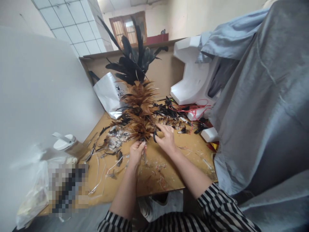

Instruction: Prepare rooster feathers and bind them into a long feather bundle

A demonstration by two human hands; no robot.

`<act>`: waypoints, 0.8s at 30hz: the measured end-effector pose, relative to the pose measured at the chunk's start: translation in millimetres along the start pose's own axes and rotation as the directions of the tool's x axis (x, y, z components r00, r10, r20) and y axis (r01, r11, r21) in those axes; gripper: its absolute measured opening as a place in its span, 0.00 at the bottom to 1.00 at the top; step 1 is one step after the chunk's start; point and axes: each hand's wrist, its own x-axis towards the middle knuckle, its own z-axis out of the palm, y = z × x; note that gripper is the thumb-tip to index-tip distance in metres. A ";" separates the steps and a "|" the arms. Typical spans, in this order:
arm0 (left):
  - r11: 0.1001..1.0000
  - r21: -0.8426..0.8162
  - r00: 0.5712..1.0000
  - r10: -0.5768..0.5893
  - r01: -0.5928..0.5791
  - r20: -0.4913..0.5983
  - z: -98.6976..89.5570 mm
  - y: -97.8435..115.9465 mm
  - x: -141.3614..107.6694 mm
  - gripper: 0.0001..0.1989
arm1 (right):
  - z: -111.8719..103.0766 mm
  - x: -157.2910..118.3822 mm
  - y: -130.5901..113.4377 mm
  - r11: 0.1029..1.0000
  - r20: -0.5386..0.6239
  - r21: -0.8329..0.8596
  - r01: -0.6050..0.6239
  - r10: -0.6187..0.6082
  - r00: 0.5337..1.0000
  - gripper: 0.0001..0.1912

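The feather bundle [140, 96] shows black plumes on top and rusty brown ones below. The worktop [193, 148] is mustard-tan. Near its far left corner, a bag [106, 91] is silvery white with black print. Toward the far right corner, the strings [201, 105] are pinkish red and an angular block [188, 77] is white. Nearer the left edge, the loose feathers [118, 138] mix grey, white and black. Beyond the right edge, draped cloth [270, 96] is grey. Black and cream stripes pattern the sleeves [217, 201]; dark lines grid the white tiles [76, 27].

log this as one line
left hand: pinching base of feather piece | right hand: beside it, with black loop | table: loose feathers
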 end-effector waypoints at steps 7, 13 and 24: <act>0.994 0.006 0.991 0.107 -0.107 -0.076 -0.9 -6.1 3.2 0.15 | -3.0 2.8 -2.1 1.000 -0.013 -0.007 -0.010 0.010 1.000 0.26; 0.993 0.008 0.986 0.120 -0.120 -0.120 -1.7 -7.1 4.1 0.15 | 0.4 2.9 0.3 1.000 -0.008 0.002 -0.008 0.008 1.000 0.25; 0.986 0.046 0.976 0.166 -0.161 -0.142 -3.9 -6.8 5.1 0.11 | -12.2 22.3 -10.7 0.999 -0.075 0.009 -0.049 0.049 0.996 0.25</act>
